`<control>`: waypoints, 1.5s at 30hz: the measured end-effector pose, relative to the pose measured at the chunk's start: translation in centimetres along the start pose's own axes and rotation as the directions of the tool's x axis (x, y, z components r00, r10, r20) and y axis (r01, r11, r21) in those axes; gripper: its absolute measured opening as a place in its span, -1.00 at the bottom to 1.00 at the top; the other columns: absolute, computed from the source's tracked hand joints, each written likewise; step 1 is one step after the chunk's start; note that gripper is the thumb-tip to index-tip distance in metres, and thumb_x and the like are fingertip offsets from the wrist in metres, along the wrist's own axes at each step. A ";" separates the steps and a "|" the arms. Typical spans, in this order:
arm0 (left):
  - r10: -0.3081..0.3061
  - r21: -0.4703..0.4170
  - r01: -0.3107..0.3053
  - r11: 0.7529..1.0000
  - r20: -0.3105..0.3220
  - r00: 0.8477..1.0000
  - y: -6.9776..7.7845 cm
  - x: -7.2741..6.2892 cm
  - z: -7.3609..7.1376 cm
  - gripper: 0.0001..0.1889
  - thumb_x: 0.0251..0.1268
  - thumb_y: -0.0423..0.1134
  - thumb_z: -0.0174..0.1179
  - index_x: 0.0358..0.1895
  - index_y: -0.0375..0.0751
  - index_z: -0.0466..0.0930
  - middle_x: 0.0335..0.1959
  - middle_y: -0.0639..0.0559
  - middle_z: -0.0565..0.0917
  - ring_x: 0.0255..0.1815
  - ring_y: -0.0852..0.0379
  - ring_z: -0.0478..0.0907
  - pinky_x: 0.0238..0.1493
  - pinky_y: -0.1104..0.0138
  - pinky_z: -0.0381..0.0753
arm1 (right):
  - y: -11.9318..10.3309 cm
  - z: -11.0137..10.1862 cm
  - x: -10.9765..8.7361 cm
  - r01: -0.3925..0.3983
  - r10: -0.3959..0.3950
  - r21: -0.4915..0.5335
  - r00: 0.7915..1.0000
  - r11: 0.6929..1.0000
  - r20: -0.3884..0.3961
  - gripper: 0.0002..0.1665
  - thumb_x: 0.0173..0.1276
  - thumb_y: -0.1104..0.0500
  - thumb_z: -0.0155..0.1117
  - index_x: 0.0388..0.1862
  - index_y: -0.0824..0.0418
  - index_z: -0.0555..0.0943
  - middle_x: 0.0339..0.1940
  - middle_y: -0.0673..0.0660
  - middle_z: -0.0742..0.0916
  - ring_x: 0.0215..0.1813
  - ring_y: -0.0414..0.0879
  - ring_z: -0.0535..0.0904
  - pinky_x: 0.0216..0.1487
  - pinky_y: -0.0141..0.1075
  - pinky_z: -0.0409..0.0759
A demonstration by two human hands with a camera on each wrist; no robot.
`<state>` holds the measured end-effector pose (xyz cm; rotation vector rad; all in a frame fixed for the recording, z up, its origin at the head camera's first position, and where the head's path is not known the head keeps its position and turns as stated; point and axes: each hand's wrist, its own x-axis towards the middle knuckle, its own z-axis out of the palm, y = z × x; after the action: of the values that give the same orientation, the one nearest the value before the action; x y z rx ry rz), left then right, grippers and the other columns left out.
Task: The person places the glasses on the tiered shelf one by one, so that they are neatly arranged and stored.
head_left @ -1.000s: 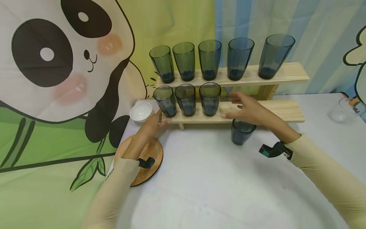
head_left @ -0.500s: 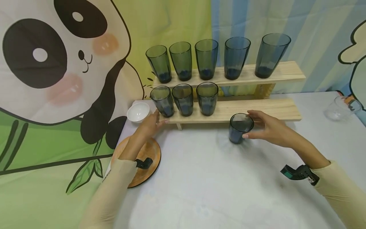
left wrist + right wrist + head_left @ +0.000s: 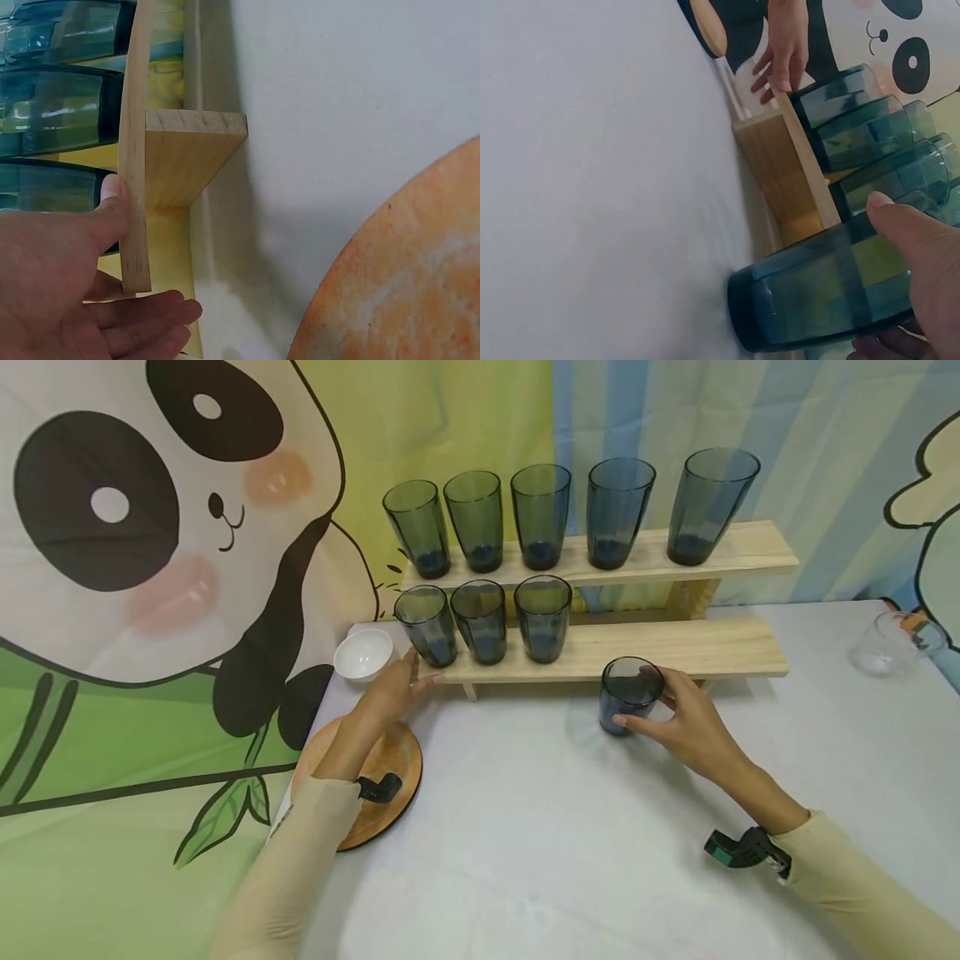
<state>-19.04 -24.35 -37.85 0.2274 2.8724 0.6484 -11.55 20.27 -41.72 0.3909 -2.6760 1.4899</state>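
In the head view my right hand (image 3: 693,727) holds a smoky blue drinking glass (image 3: 628,697), upright in front of the lower shelf. Its thumb lies on the near side and its fingers go round the far side. The right wrist view shows the same glass (image 3: 825,289) large; I cannot tell whether its base touches the table. My left hand (image 3: 390,693) is at the left end of the lower shelf (image 3: 675,647). In the left wrist view its thumb rests on the board (image 3: 135,150) beside a glass base, and the other fingers extend loosely past the end.
Three matching glasses (image 3: 543,618) stand on the left of the lower shelf. Several more glasses (image 3: 620,514) line the upper shelf (image 3: 750,550). A white bowl (image 3: 363,653) and a round orange-brown plate (image 3: 401,777) are at left. A clear glass (image 3: 885,647) stands far right.
My right hand has come down from the lower shelf to the glass in front and closed round it. The left hand has stayed at the shelf's end.
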 end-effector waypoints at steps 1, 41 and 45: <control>0.000 0.000 0.000 1.000 0.006 1.000 0.0 -0.1 0.0 -0.05 0.65 0.14 0.09 0.66 -0.53 -0.14 0.51 -0.49 0.38 0.54 -0.38 0.35 0.55 -0.12 0.30 | 0.0 0.2 -0.1 -0.009 0.009 0.002 1.000 1.000 -0.010 0.00 0.25 -0.01 0.67 0.54 0.28 0.37 0.39 0.28 0.56 0.44 0.21 0.50 0.44 0.01 0.46; -0.020 -0.033 0.021 0.999 0.004 1.000 -0.1 -0.2 0.0 -0.02 0.65 0.17 0.08 0.68 -0.49 -0.19 0.57 -0.48 0.30 0.61 -0.36 0.23 0.59 -0.12 0.24 | -2.0 -2.1 -2.3 0.085 -0.085 0.004 0.994 0.996 0.065 -0.03 0.23 0.13 0.68 0.57 0.19 0.41 0.38 0.27 0.64 0.39 0.31 0.59 0.18 -0.66 0.48; -0.014 -0.042 0.014 0.999 -0.003 1.000 0.0 -0.1 0.1 -0.03 0.65 0.15 0.09 0.68 -0.49 -0.19 0.55 -0.49 0.32 0.60 -0.37 0.26 0.58 -0.12 0.24 | -3.4 -3.4 -1.8 0.055 -0.055 -0.010 0.998 0.998 0.019 -0.07 0.24 0.14 0.67 0.55 0.15 0.45 0.33 0.26 0.67 0.34 0.15 0.66 0.13 -0.68 0.51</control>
<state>-18.89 -24.32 -37.95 0.1998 2.8572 0.7063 -9.24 21.82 -37.40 0.4769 -2.6629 1.4644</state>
